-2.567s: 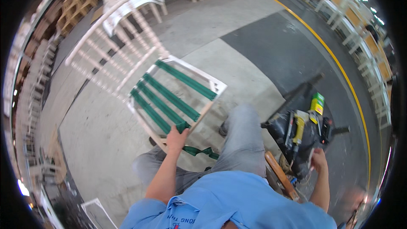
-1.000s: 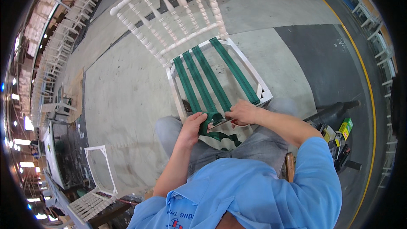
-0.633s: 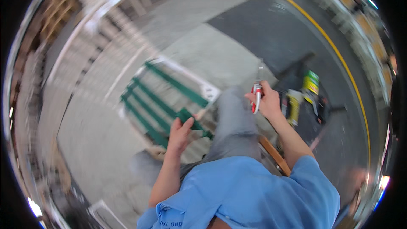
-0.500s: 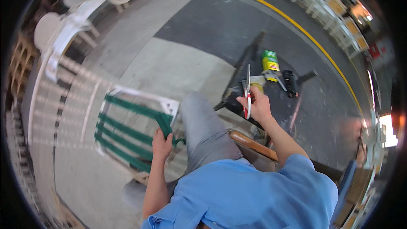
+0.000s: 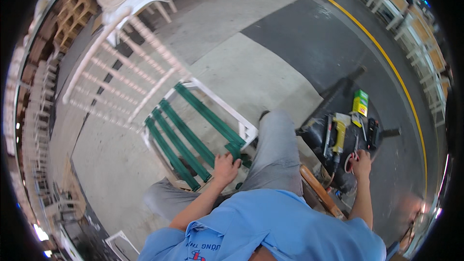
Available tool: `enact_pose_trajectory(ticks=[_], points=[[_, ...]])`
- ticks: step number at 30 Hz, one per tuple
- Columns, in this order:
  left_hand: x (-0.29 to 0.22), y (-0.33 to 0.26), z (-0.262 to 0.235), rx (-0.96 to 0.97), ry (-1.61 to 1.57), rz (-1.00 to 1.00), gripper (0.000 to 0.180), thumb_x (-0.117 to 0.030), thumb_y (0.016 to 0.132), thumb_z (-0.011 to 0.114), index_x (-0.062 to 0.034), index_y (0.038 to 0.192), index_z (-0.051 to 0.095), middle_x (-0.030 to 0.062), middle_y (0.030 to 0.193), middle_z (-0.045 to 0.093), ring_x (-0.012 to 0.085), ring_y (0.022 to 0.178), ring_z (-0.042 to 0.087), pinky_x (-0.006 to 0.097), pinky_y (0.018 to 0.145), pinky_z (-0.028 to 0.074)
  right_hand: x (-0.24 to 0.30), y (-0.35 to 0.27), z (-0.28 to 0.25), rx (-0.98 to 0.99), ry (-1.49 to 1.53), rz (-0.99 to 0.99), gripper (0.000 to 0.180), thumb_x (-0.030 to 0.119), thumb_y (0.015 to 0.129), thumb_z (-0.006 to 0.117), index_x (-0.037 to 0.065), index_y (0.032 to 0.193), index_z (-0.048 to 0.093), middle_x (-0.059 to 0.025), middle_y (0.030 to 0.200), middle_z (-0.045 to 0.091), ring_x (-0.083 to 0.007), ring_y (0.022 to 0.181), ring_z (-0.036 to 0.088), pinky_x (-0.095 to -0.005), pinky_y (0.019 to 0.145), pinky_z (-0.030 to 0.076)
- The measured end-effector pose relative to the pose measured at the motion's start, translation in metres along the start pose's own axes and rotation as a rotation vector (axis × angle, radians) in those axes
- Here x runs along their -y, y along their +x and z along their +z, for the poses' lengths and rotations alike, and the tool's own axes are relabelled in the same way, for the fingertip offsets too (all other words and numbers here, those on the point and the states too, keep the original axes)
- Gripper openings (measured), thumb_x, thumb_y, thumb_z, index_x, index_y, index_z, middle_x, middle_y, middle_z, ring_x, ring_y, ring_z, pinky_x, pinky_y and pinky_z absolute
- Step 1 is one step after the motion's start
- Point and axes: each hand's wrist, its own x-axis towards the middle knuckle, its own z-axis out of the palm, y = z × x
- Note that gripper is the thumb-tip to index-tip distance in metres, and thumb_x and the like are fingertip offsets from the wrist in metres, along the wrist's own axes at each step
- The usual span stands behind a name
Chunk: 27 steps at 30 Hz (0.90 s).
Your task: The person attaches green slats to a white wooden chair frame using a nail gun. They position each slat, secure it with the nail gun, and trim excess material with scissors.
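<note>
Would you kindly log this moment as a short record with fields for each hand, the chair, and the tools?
Left hand: left hand rests on the near end of the green webbing straps.
Right hand: right hand at the red-handled scissors on the black mat; grip unclear.
Chair: white chair frame lies tipped on the concrete floor, seat toward the person.
Tools: yellow staple gun and green box lie on the mat.

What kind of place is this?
Probably a chair workshop: rows of unfinished chairs along the edges, a white chair frame with green webbing, and tools laid out.
</note>
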Motion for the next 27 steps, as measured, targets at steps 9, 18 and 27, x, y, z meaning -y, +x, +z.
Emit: enact_pose_trajectory(ticks=[9, 18, 27], points=[[-0.025, 0.023, -0.128, -0.438, -0.995, -0.248, 0.034, -0.028, 0.105, 0.07, 0.0049, 0.105, 0.073, 0.0026, 0.082, 0.07, 0.0094, 0.078, 0.061, 0.031, 0.07, 0.051, 0.269, 0.016, 0.016, 0.482, 1.083, -0.51, 0.038, 0.008, 0.098, 0.074, 0.002, 0.135, 0.068, -0.0045, 0.112, 0.073, -0.0126, 0.102, 0.067, -0.0284, 0.09, 0.055], [-0.049, 0.013, -0.248, -0.561, -1.028, -0.033, 0.026, -0.02, 0.107, 0.067, 0.0037, 0.108, 0.076, 0.0019, 0.091, 0.076, 0.0076, 0.086, 0.066, 0.029, 0.076, 0.055, 0.458, -0.092, 0.0, 1.4, 1.01, -0.829, 0.044, 0.004, 0.097, 0.074, 0.003, 0.139, 0.063, -0.0066, 0.12, 0.071, -0.0156, 0.112, 0.069, -0.0326, 0.099, 0.056], [-0.032, 0.002, -0.274, -0.587, -1.514, 0.064, 0.026, -0.024, 0.114, 0.055, -0.0023, 0.122, 0.068, 0.0148, 0.106, 0.078, 0.0289, 0.096, 0.077, 0.041, 0.086, 0.062, 0.433, -0.098, 0.046, 1.514, 1.021, -0.844, 0.039, -0.001, 0.1, 0.068, 0.003, 0.139, 0.065, -0.01, 0.125, 0.074, -0.0197, 0.116, 0.07, -0.0361, 0.107, 0.054]])
